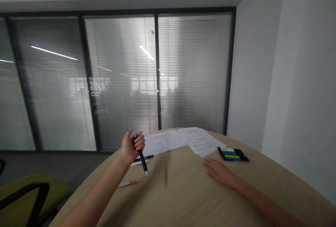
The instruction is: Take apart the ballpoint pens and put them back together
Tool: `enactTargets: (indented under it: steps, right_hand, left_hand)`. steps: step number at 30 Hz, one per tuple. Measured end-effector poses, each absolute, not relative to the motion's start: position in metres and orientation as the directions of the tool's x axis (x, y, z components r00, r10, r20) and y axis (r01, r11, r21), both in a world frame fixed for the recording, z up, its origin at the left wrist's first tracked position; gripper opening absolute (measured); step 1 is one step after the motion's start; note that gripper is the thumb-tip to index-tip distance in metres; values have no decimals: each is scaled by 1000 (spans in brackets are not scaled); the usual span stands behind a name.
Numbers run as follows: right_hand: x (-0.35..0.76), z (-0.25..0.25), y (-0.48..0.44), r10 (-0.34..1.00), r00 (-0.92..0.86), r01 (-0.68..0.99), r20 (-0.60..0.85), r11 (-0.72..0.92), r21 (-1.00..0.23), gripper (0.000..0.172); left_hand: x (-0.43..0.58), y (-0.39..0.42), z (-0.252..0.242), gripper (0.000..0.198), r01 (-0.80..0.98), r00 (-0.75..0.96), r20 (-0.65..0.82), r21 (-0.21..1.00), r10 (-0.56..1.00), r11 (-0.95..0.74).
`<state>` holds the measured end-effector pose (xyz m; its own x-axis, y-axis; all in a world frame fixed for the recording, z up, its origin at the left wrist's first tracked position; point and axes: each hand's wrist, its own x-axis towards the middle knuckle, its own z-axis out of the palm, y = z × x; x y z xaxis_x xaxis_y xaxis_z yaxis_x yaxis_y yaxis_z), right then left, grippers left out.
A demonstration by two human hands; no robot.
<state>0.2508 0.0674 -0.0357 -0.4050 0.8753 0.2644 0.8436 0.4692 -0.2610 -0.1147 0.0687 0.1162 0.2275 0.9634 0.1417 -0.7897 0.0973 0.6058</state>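
My left hand (132, 146) is raised above the wooden table (178, 199) and shut around a black pen (143, 160), whose metal tip points down. My right hand (219, 172) rests flat on the tabletop, holding nothing. Its fingertips are near the edge of a printed paper sheet (199, 141). Beside that sheet lies a second printed sheet (162, 143), partly behind my left hand. To the right of my right hand is a row of several colored markers (233, 154). Below my left hand lie a black pen (144, 157), a white pen (139, 163) and a pink pen (128, 183).
The rounded table edge curves away on both sides. A black and olive office chair (26, 192) stands at the lower left. Glass partitions with closed blinds (157, 80) stand beyond the table, and a white wall (288, 80) rises on the right.
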Motion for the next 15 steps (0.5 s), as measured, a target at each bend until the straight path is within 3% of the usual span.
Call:
enactTargets:
  steps: [15]
  right_hand:
    - [250, -37, 68, 874, -407, 849, 265, 469, -242, 46]
  left_hand:
    - [-101, 63, 115, 20, -750, 320, 217, 653, 922, 106]
